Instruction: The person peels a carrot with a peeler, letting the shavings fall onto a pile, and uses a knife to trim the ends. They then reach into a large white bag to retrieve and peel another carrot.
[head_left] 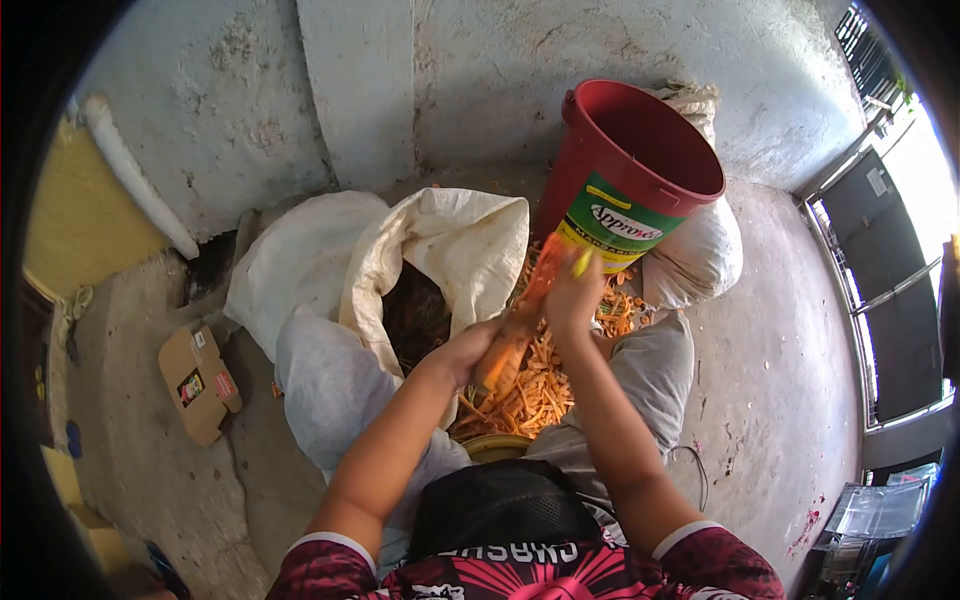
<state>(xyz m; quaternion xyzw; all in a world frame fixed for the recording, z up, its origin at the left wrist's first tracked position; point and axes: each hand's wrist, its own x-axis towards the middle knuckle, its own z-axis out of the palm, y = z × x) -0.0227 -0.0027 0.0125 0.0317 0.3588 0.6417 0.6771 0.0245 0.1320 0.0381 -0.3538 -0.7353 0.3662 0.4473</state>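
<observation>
My left hand is closed around the lower end of a large orange carrot, which is held at a slant between my knees. At the carrot's upper end, my right hand is closed on a yellow peeler; motion blurs it and its blade is hidden. Below both hands lies a heap of orange carrot peelings, with the rim of a yellowish container at its near edge. Just left of the carrot, an open white woven sack has dark, indistinct contents.
Beyond my right hand stands a tall red bucket with a green and yellow label. A filled white sack rests behind it, and another pale sack sits at left. Flattened cardboard lies on the concrete floor. A wall closes the far side.
</observation>
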